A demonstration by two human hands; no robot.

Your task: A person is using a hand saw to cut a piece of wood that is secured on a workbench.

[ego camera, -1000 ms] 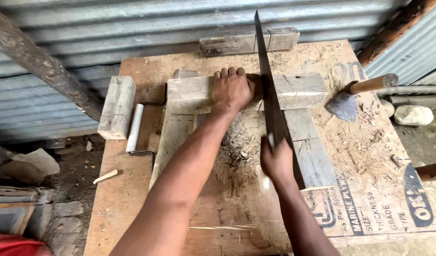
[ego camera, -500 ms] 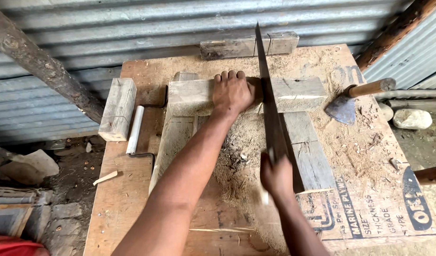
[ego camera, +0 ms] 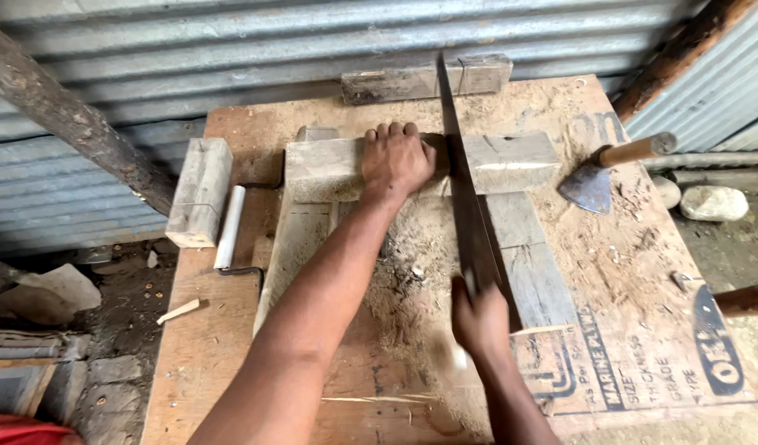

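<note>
The right hand's (ego camera: pixel 480 317) grip is clamped on the handle of a long hand saw (ego camera: pixel 465 194), whose blade runs away from the person and sits in a cut across a wooden block (ego camera: pixel 329 165). The left hand (ego camera: pixel 395 161) lies flat on that block just beside the blade, fingers together, pressing it down without closing round it. The block lies crosswise on two planks on the plywood desk (ego camera: pixel 231 346), with sawdust (ego camera: pixel 412 264) heaped below the cut. By the look of it the sawing stroke is under way; a further stroke would call for a straight blade and a steady hold. A hatchet (ego camera: pixel 597 177) lies well apart at the right.
</note>
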